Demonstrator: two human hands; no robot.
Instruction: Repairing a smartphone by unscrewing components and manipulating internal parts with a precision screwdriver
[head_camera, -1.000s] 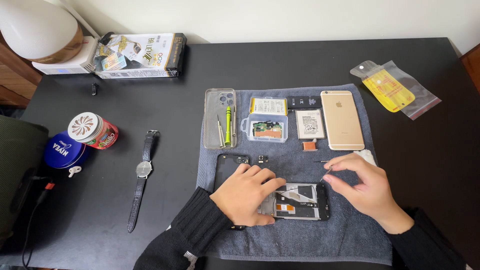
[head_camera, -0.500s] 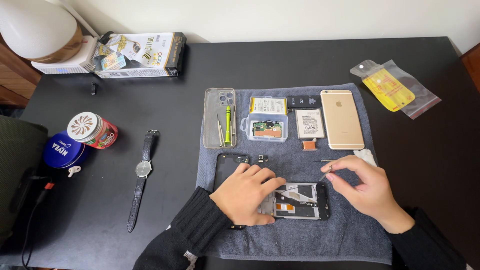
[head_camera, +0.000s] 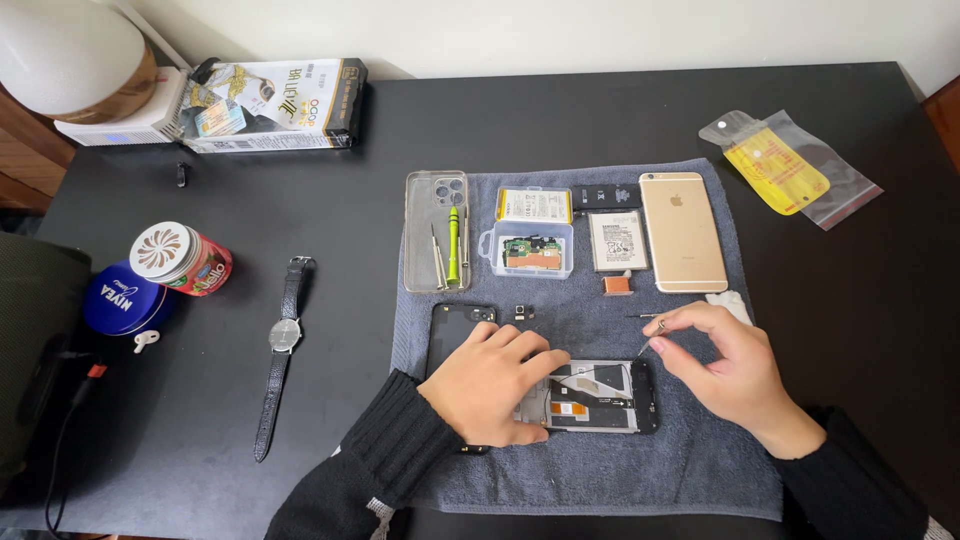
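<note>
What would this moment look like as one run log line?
left hand: pressing on opened phone | right hand: pinching small tool above phone | surface: grey towel | nearby: gold phone

left hand (head_camera: 497, 383): bare, no rings or watch seen | right hand (head_camera: 722, 365): bare, likewise unadorned | sleeves: black ribbed knit, snug cuffs ending at wrists | left cuff: light patch showing at underside near frame edge

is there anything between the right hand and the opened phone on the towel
Nothing visible does. The right hand hovers just above and right of the opened phone, pinching a thin tool whose tip slants toward it. The left hand rests on the phone's left end, clear of that path.
</note>
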